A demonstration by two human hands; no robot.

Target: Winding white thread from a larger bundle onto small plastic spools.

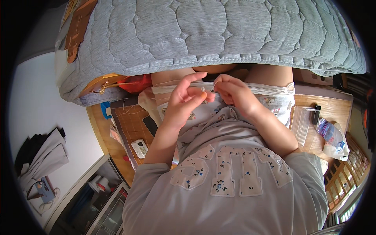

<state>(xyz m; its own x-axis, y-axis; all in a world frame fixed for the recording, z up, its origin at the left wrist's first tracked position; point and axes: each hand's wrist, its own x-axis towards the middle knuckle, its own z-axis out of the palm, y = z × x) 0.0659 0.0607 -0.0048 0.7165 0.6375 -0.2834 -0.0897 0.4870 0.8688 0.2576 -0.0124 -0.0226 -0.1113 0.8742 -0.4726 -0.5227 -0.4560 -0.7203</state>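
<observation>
This looks like a home, most likely a bedroom. The main sign is a large bed-like piece under a grey quilted fabric cover (219,35). On the near side of that cover, a wood-toned mat with a grey-brown border (340,107) bears a small white remote control (139,149) and a clear plastic bottle with a purple label (331,132). Below the cover's left end are light-brown wooden flooring (97,123), a plain white wall (70,113) with grey and black fabric (47,156) against it, and a pale-framed cabinet with dark glass (76,213). Below the cover's right end stands a light wooden slatted railing (346,178).
</observation>
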